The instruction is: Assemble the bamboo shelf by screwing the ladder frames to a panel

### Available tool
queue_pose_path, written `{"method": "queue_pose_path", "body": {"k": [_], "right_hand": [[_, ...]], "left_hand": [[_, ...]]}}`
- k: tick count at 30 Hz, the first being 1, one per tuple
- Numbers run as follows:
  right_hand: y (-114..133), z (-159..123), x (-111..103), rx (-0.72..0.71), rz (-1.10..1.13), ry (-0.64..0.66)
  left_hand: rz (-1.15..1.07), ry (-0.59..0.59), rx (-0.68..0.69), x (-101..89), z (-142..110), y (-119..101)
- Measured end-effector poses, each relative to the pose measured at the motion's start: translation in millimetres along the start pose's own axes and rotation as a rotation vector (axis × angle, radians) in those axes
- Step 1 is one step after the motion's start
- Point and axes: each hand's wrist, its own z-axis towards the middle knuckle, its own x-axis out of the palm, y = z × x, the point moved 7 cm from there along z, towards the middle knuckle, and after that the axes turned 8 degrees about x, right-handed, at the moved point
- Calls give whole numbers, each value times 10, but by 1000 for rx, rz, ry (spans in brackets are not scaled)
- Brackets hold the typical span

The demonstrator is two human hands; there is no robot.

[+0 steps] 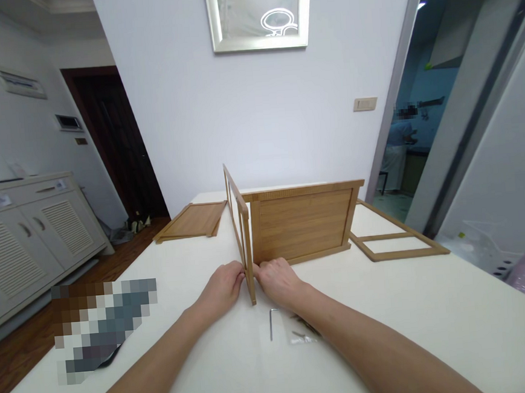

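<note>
A wooden side frame (246, 240) stands upright on the white table, edge toward me. Against its right side stands a wooden panel (305, 223), set on its long edge. My left hand (226, 284) is closed at the left face of the frame near its lower end, fingertips pressed to the wood. On the other side, my right hand (278, 280) is closed at the lower corner where frame and panel meet. Whether a small part is between the fingers is hidden. Close below the hands lies an L-shaped hex key (271, 325). A clear bag of screws (304, 332) is partly under my right forearm.
Another wooden panel (194, 219) lies flat at the table's back left. A second wooden frame (403, 254) lies at the right. A blurred dark object (112, 329) rests near the left edge. Behind the table is a wall (256, 118); a person (397, 143) stands beyond the doorway.
</note>
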Motion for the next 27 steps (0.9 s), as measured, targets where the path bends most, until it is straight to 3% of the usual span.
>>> {"method": "queue_pose_path", "body": {"k": [7, 13, 17, 27], "right_hand": [[-6, 9, 49, -25, -7, -32], [4, 8, 53, -26, -7, -29], [23, 20, 85, -16, 8, 5], [17, 49, 119, -10, 4, 17]], "left_hand": [[167, 66, 83, 9, 9, -66], [31, -10, -135, -2, -8, 137], [-62, 11, -190, 63, -11, 212], [134, 48, -98, 63, 0, 125]]}}
